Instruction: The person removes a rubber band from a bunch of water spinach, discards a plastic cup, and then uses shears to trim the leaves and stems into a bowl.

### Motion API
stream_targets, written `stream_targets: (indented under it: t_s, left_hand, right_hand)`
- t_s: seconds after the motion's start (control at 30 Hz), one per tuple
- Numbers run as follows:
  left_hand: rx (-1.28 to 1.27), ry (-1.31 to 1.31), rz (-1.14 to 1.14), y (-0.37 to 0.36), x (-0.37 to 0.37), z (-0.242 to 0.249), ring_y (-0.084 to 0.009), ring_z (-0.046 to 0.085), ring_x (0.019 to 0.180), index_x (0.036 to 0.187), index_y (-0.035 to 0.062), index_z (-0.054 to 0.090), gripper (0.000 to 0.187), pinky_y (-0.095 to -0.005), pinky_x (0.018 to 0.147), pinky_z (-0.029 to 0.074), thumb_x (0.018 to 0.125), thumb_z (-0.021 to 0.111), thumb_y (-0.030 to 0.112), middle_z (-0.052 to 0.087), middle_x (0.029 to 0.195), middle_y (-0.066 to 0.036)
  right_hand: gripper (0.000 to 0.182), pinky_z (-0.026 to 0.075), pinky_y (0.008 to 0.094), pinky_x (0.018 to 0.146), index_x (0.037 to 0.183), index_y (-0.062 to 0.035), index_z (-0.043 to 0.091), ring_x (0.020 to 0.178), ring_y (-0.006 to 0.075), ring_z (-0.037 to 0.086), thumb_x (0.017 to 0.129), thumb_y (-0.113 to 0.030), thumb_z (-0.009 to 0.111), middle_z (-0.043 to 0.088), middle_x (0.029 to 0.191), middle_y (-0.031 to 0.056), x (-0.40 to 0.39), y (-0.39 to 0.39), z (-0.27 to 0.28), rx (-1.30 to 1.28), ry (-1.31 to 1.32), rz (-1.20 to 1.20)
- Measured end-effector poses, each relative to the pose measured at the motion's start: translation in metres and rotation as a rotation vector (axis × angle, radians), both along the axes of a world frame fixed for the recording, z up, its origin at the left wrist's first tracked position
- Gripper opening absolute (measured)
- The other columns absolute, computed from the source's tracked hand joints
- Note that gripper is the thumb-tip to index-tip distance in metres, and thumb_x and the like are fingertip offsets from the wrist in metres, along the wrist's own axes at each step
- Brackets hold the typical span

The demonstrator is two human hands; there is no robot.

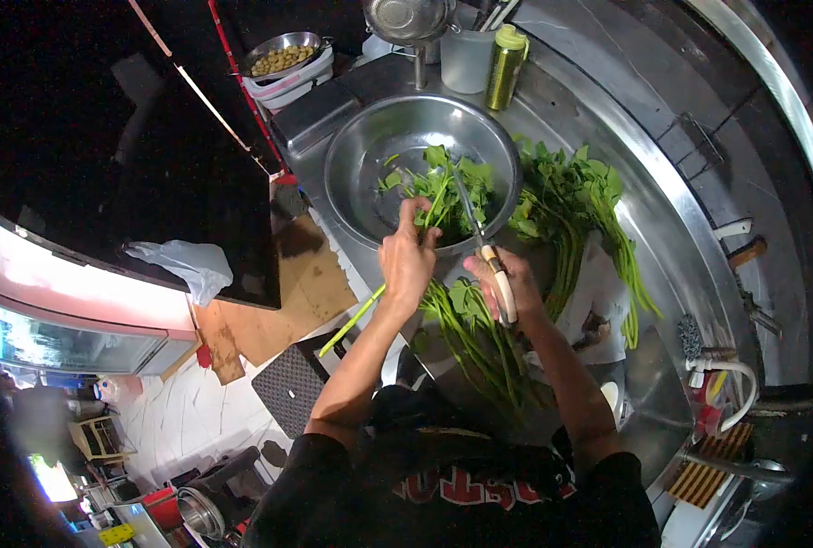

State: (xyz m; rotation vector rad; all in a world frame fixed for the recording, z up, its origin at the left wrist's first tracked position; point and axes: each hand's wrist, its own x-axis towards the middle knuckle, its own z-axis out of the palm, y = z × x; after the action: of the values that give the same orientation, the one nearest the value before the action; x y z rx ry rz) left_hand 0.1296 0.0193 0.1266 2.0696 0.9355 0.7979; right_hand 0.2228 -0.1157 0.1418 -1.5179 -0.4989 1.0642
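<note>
My left hand [406, 260] is closed around a long green stem of leafy greens [356, 320], whose leafy end hangs over the metal bowl [356, 155]. My right hand [519, 281] grips a cutting tool [501, 288] with a cream curved handle. Its long metal blade points away from me, over the leaves and across the bowl's near rim. Picked leaves [475, 187] lie in the bowl. Beside my right wrist, a bunch of stemmed greens [466, 329] rests on the counter. Another leafy bunch [571, 196] spreads to the right of the bowl.
A green bottle [505, 73] and a white bucket [466, 62] stand behind the bowl. At the back left sits a pan of small round yellowish items [283, 59]. A faucet hose [744, 393] curves at the right. A plastic bag [187, 265] lies at the left.
</note>
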Motion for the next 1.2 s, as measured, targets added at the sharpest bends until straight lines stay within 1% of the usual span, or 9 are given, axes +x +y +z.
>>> stream_targets:
  t_s: [0.1,0.17,0.2,0.33,0.47,0.77,0.87,0.93,1.2]
  left_hand:
    - [-0.116,-0.078,-0.022,0.009,0.002,-0.012,-0.0290,0.058,0.049,0.102,0.0139,0.040,0.035,-0.0380,0.047,0.040,0.077,0.063,0.005,0.063,0.064,-0.012]
    - [-0.608,-0.466,-0.253,0.018,0.001,-0.017,-0.0160,0.053,0.045,0.101,0.0131,0.037,0.033,-0.0279,0.043,0.039,0.080,0.061,0.003,0.066,0.073,-0.013]
    - [-0.817,-0.403,-0.283,0.019,-0.005,0.002,-0.0071,0.047,0.046,0.101,0.0139,0.035,0.034,-0.0199,0.042,0.035,0.082,0.060,0.000,0.066,0.080,-0.016]
    - [-1.077,-0.484,-0.480,0.032,-0.017,0.004,-0.0079,0.045,0.044,0.105,0.0169,0.036,0.038,-0.0206,0.039,0.030,0.082,0.060,-0.001,0.065,0.079,-0.019]
    - [-1.283,-0.569,-0.668,0.038,-0.026,0.001,-0.0074,0.042,0.042,0.114,0.0220,0.038,0.045,-0.0189,0.039,0.029,0.082,0.056,-0.004,0.064,0.079,-0.020]
    - [-1.417,-0.580,-0.846,0.042,-0.035,-0.004,-0.0076,0.039,0.039,0.120,0.0211,0.037,0.051,-0.0186,0.039,0.028,0.081,0.057,-0.006,0.063,0.078,-0.019]
    - [-1.430,-0.572,-0.848,0.041,-0.034,-0.004,-0.0074,0.039,0.039,0.120,0.0206,0.037,0.052,-0.0187,0.038,0.028,0.080,0.058,-0.005,0.062,0.077,-0.019]
    - [-1.433,-0.572,-0.848,0.041,-0.035,-0.005,-0.0073,0.038,0.038,0.120,0.0204,0.037,0.052,-0.0188,0.038,0.027,0.080,0.058,-0.004,0.062,0.076,-0.018]
    - [-1.576,-0.782,-0.972,0.050,-0.035,-0.024,-0.0028,0.033,0.036,0.119,0.0173,0.043,0.044,-0.0179,0.038,0.024,0.082,0.058,-0.001,0.062,0.078,-0.015]
  right_hand:
    - [0.027,0.033,0.0234,0.029,0.083,-0.0106,0.052,0.032,0.0074,0.041,0.081,-0.034,0.065,0.042,0.046,-0.0041,0.002,-0.001,0.006,-0.016,-0.055,-0.083]
    - [0.026,0.034,0.0238,0.029,0.083,-0.0101,0.053,0.032,0.0078,0.042,0.082,-0.034,0.063,0.043,0.046,-0.0035,0.003,-0.005,0.014,-0.033,-0.101,-0.136]
    - [0.034,0.034,0.0235,0.031,0.090,-0.0053,0.053,0.034,0.0080,0.042,0.084,-0.039,0.059,0.044,0.049,-0.0020,0.005,-0.009,0.018,-0.016,-0.086,-0.069]
    - [0.051,0.036,0.0233,0.034,0.103,0.0024,0.051,0.037,0.0087,0.043,0.088,-0.047,0.048,0.044,0.051,0.0006,0.003,-0.018,0.016,0.021,0.002,0.156]
    - [0.050,0.036,0.0232,0.035,0.104,0.0032,0.051,0.038,0.0086,0.044,0.088,-0.045,0.048,0.044,0.052,0.0008,0.001,-0.018,0.031,-0.020,-0.012,0.242]
    - [0.045,0.037,0.0233,0.036,0.103,0.0033,0.052,0.040,0.0086,0.045,0.091,-0.040,0.045,0.046,0.055,0.0014,0.001,-0.018,0.034,0.005,0.015,0.240]
    - [0.040,0.036,0.0232,0.035,0.101,0.0029,0.052,0.039,0.0085,0.044,0.090,-0.035,0.049,0.045,0.053,0.0011,0.003,-0.016,0.033,0.024,0.031,0.246]
    - [0.028,0.034,0.0219,0.031,0.081,-0.0088,0.052,0.034,0.0061,0.042,0.082,-0.034,0.064,0.044,0.050,-0.0041,0.003,-0.015,0.033,0.013,0.059,0.170]
    - [0.032,0.035,0.0207,0.035,0.093,-0.0070,0.056,0.038,0.0044,0.041,0.080,-0.035,0.066,0.045,0.053,-0.0045,0.009,-0.025,0.020,0.057,-0.006,0.267]
